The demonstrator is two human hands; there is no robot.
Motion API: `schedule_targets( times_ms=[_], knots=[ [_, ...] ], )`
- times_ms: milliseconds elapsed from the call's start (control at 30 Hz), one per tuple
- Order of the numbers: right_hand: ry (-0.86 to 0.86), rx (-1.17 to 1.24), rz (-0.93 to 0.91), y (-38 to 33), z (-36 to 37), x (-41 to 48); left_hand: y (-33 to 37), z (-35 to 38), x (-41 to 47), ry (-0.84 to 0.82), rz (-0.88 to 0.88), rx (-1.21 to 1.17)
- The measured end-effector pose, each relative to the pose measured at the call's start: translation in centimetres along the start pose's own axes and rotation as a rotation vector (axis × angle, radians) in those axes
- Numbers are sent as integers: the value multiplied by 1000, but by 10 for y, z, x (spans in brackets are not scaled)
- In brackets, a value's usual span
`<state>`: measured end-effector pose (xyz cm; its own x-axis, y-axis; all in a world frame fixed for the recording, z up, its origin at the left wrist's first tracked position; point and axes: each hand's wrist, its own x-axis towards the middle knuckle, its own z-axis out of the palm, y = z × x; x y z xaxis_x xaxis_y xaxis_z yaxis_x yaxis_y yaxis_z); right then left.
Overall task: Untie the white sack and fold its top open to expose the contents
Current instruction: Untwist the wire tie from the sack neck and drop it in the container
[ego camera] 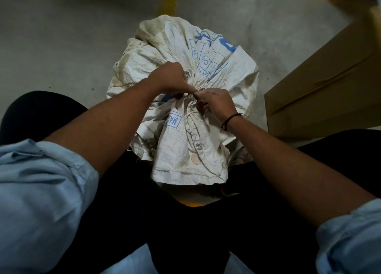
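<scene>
Standing on the floor [61, 36], the sack [175, 44] has its tied neck [192, 106] between both hands: the left hand [172, 79] grips it from the left, the right hand [218, 102] pinches it with curled fingers [201, 105] from the right.

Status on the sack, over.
Left hand and right hand pinching sack at its neck. Top tied, closed. Box nearby, not blocking.

floor [61, 36]: open left of sack [165, 46] | cardboard box [329, 84]: blocks right | knees flank sack
</scene>
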<state>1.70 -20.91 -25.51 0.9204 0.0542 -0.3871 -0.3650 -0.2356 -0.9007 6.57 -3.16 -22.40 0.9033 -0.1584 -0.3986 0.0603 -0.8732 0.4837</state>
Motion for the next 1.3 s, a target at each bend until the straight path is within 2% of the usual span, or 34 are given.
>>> schedule_targets(
  times_ms=[200,533,867,1133,1300],
  knots=[
    [-72,118,51,-1,0,-2,-6,1,1,-40,-22,-143],
    [-132,-2,58,-5,-7,5,-15,3,3,-75,-64,-308],
    [-198,-32,25,-7,-9,6,-17,5,5,-78,-53,-368],
    [-22,-136,-36,-14,-4,7,-16,6,4,-113,-73,-437],
    [44,-389,-125,-18,-1,14,-17,7,5,-110,-84,-458]
  ],
)
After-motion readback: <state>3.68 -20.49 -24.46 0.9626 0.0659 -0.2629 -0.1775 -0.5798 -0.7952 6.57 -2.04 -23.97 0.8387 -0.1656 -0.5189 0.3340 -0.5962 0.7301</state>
